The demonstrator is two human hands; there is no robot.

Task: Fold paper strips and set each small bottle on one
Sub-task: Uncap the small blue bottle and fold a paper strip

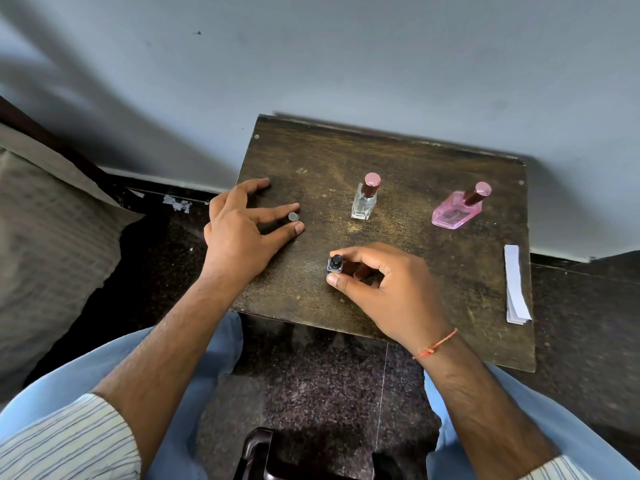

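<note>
Nearest, the right hand (381,289) pinches a small dark square bottle (335,266) upright on the scuffed dark wooden worktop (433,271), probably steadying it. Left hand (242,226) fingers pinch a small grey cylinder (293,216); white paper strips (516,285) wait unfolded at the right edge.

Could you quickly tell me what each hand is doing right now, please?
Left hand: pinching a small grey cap.
Right hand: gripping the small dark bottle.

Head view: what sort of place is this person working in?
Probably a room in a home, not a workshop: a small worn wooden table against a plain painted wall, a speckled stone floor, and perfume bottles on the table.
</note>
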